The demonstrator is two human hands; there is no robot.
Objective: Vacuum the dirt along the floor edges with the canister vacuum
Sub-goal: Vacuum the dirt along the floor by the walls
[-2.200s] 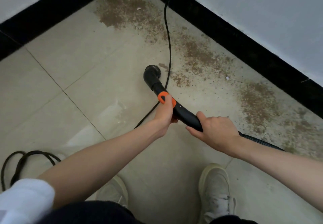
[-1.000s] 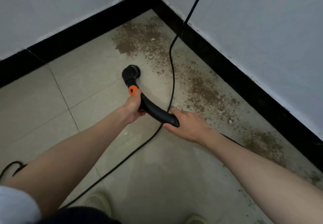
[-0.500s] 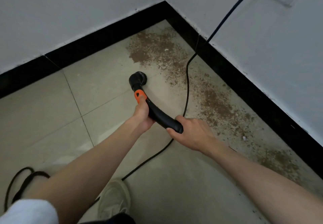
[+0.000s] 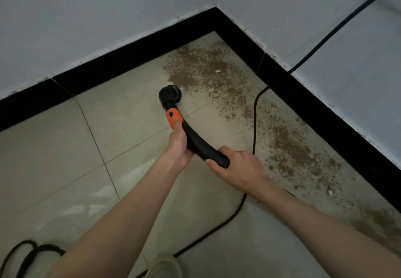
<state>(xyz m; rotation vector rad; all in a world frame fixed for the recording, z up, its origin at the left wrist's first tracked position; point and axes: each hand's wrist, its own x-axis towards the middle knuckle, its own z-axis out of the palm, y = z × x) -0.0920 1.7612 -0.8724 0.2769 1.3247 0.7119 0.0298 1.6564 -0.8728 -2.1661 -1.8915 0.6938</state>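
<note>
**Vacuum Handle Position at Floor Corner**

No brand, label or legible writing is visible on any part. The only marking is a dark teardrop shape on the orange collar (image 4: 173,118).

My left hand (image 4: 179,147) is wrapped around the curved black vacuum handle (image 4: 199,144), fingers curled under it, with my thumb extended forward and pressed on the orange collar. My right hand (image 4: 237,169) grips the rear end of the same handle, fingers closed around it from above.

The round brush nozzle (image 4: 169,94) at the front of the handle sits on the tiled floor (image 4: 65,158), just at the near edge of the brown dirt (image 4: 204,71). The dirt fills the corner and continues in a band along the black baseboard (image 4: 314,104) on the right.

A black power cord (image 4: 255,125) runs down the right wall, crosses the dirt band and passes under my right forearm. More cord lies looped at lower left. A shoe toe (image 4: 165,265) shows at the bottom edge.
</note>
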